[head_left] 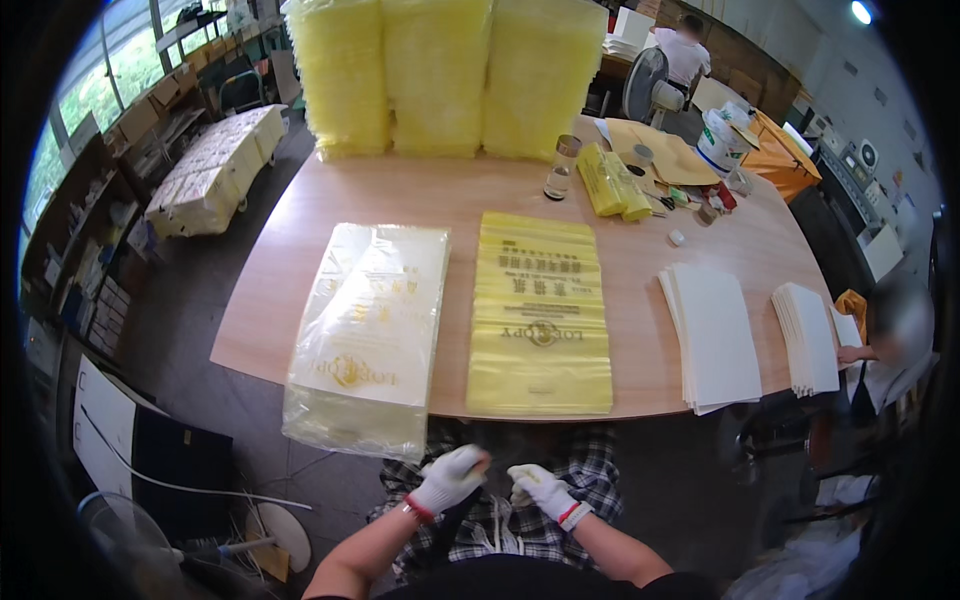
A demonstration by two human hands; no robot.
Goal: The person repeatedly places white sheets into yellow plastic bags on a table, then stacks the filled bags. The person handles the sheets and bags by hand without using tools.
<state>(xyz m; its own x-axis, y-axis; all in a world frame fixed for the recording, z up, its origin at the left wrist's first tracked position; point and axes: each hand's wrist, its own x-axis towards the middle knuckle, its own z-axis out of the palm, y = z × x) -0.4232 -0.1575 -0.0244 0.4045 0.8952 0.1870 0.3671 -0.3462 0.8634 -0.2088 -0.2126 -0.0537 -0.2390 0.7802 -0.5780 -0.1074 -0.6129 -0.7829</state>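
While my left hand and right hand, both gloved, hover apart above my lap, their fingers are partly curled — I can't tell whether either holds anything. Ahead of the left, clear plastic bags jut past the near edge of the table; yellow bags lie flat beside them, with white paper farther right.

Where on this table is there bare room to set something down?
One bare patch lies between the flat yellow bags and larger white sheets; another between the tall yellow stacks and plastic-wrapped pile; a third along that pile's left. Crowded: the far right, with clear glass, yellow bundle, scissors, brown sheets.
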